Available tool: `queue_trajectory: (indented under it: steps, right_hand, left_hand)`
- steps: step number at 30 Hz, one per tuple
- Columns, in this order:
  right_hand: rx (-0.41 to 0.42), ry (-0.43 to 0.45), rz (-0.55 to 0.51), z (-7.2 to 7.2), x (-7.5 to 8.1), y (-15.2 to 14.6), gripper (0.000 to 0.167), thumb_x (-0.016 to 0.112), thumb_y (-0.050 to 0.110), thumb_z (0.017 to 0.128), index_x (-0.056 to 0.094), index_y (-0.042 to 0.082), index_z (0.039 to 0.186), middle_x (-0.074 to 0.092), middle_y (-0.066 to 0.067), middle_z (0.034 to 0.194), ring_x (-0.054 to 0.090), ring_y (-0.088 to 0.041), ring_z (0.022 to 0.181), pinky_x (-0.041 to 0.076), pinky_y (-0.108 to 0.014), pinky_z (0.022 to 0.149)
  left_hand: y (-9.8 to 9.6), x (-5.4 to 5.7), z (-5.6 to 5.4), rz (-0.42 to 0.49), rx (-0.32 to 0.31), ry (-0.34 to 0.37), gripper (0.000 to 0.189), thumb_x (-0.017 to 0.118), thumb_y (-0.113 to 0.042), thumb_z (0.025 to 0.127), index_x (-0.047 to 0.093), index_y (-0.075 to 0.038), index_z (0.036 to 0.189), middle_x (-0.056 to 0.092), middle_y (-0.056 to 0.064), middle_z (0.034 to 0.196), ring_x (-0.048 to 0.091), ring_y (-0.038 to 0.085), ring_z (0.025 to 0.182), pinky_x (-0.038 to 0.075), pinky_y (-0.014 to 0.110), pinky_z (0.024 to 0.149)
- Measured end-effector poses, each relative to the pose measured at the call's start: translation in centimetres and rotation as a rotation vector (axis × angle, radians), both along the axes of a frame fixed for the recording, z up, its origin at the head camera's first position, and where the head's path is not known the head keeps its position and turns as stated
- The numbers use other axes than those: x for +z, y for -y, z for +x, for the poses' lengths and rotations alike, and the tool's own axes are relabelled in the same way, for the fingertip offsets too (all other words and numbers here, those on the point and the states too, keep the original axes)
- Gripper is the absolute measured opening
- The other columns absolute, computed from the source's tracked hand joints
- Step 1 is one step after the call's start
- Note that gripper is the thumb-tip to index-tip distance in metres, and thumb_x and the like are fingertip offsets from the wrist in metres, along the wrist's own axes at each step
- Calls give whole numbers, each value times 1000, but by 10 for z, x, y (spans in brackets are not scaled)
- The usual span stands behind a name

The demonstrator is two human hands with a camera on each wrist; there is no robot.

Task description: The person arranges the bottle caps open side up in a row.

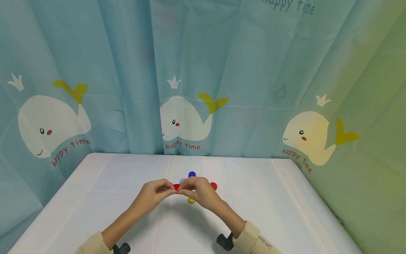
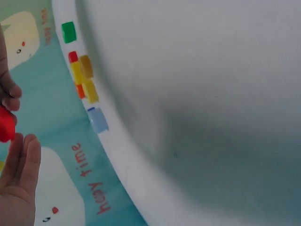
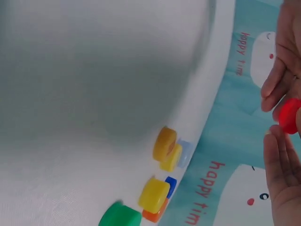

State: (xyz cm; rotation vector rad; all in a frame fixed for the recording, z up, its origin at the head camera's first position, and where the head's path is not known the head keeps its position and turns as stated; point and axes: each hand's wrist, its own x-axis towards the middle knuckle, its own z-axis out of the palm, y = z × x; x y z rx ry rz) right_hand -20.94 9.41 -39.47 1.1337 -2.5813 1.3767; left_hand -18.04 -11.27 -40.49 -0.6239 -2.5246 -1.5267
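A small, thick red round piece (image 1: 176,187) is pinched between both hands above the table. My left hand (image 1: 154,192) holds its left side between thumb and fingers. From the other side, my right hand (image 1: 200,192) grips it the same way, so the fingertips of both nearly meet. In the right wrist view the red piece (image 3: 288,116) shows as a smooth, thick disc, partly covered by a thumb. Only its edge, the red piece (image 2: 6,125), appears at the left wrist view's border.
On the white table (image 1: 269,204) lie several similar discs: a blue disc (image 1: 191,174), a light blue disc (image 1: 182,180), a red disc (image 1: 214,186) and a yellow disc (image 1: 191,200). A green disc (image 3: 120,215) stands nearby. A whale-print curtain (image 1: 247,88) hangs behind.
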Motion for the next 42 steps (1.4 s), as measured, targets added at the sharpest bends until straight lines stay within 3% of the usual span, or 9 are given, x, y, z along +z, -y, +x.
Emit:
queue_trajectory:
  steps: [8,13,16,23,31,38,42]
  right_hand:
    - [132,-213,335,4,-13,6,4,76,16,80,75,14,84,63,14,81,54,6,79,44,-8,68]
    - [147,-196,483,9,-20,9,7,77,16,78,76,16,85,62,15,81,54,7,76,40,-4,67]
    - [155,-169,517,10,-24,11,7,77,16,78,75,16,85,60,15,78,51,7,71,40,-4,65]
    - [219,-200,587,8,-32,13,10,78,20,78,73,17,86,56,17,74,48,6,70,38,-3,66]
    - [221,-253,616,8,-33,17,10,78,23,78,74,17,85,55,15,73,46,5,68,36,-2,65]
    - [227,-226,600,8,-32,17,11,78,23,78,72,16,84,55,16,71,46,5,67,36,-2,64]
    - [224,-186,589,7,-33,18,10,77,22,78,69,16,82,55,18,68,46,7,65,37,-3,64]
  left_hand:
    - [9,-15,3,-184,-214,-78,8,71,-20,84,67,-16,80,67,-8,88,63,9,85,53,32,76]
    - [8,-27,5,-271,-245,-73,6,73,-18,82,68,-17,79,67,-12,84,60,5,82,52,32,73]
    - [6,-32,7,-295,-248,-59,7,75,-17,80,68,-17,78,65,-14,79,58,3,77,50,30,71]
    - [3,-37,7,-382,-247,-47,5,76,-16,78,72,-18,77,64,-18,78,58,1,77,49,27,70]
    - [1,-34,6,-441,-250,-45,5,77,-16,77,73,-19,74,67,-16,80,61,5,81,49,30,73]
    - [1,-31,6,-528,-263,-58,3,77,-17,77,74,-16,77,68,-15,80,61,6,81,50,30,73]
    - [3,-30,5,-509,-285,-39,7,77,-16,77,72,-16,82,66,-16,79,60,3,78,50,27,71]
